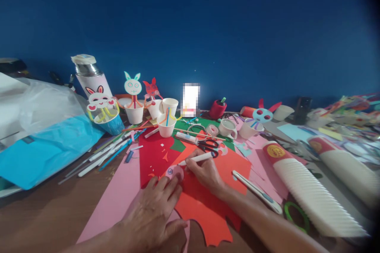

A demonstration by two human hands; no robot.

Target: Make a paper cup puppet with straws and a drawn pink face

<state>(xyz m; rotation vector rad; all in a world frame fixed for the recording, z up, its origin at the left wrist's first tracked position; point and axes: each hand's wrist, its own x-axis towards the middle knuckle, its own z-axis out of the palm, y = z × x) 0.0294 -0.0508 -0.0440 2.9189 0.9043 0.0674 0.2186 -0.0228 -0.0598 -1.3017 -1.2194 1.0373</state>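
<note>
A small pink paper cutout [177,170], with a blue ringed eye drawn on its left part, lies on the sheets. My left hand [156,201] rests flat with fingers stretched out, their tips on the cutout's lower edge. In my right hand [204,172] is a white marker [201,158], gripped like a pen, its tip at the cutout's upper right. Under both hands spread orange paper [204,201], red paper [154,150] and pink paper [109,205]. Black-handled scissors [209,144] lie just beyond the marker, near a glue stick [186,138].
A white cutter [257,191] and a green ring [297,216] lie to the right, beside stacked paper cups [311,189]. Cups with paper animal faces, such as a white cup [166,125], line the back. Several pens [103,154] and a blue package [50,154] sit left.
</note>
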